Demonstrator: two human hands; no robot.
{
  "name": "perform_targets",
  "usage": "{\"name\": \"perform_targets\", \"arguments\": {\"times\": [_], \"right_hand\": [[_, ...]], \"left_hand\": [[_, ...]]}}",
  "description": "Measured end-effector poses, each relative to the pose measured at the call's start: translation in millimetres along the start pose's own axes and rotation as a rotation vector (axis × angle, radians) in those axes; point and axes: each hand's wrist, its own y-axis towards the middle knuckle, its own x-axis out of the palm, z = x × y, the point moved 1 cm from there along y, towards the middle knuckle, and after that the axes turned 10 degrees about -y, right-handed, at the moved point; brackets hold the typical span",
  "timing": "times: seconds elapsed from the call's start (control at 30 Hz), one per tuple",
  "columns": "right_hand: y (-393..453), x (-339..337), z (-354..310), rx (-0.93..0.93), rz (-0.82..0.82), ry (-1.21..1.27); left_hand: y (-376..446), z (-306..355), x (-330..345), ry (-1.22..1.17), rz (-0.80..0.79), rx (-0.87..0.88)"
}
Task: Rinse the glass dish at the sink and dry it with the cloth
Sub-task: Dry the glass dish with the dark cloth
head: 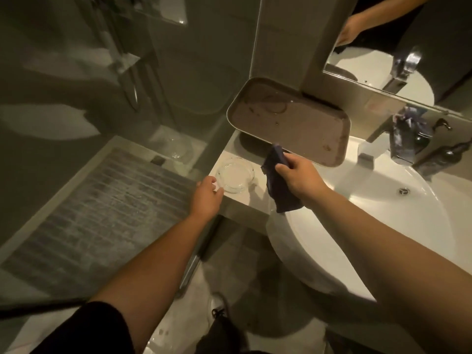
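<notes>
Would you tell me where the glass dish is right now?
The glass dish sits on the counter ledge left of the sink, below the tray, with the left hand at its near rim.

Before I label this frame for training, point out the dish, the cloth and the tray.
dish (235,175), head view, clear base.
cloth (279,192), head view, hanging fold.
tray (293,123), head view, stained floor.

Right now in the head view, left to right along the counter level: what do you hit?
Left hand → glass dish → dark cloth → right hand → sink drain → dark pump bottle.
</notes>
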Motion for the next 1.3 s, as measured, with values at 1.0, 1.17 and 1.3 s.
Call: {"name": "perform_targets", "arguments": {"times": [1.0, 1.17, 1.3], "right_hand": [[124.9, 62.1, 5.8, -0.859, -0.593, -1.387], [123.4, 63.3, 6.5, -0.913, -0.603, -1.364], [117.5, 66.4, 9.1, -0.915, -0.547, -1.292]], "left_hand": [[66.7, -8.7, -3.1, 0.213, -0.41, 0.364], [66.7, -8.2, -1.7, 0.166, -0.362, 0.311], [62.3, -10.2, 0.2, 0.184, -0.32, 0.325]]}}
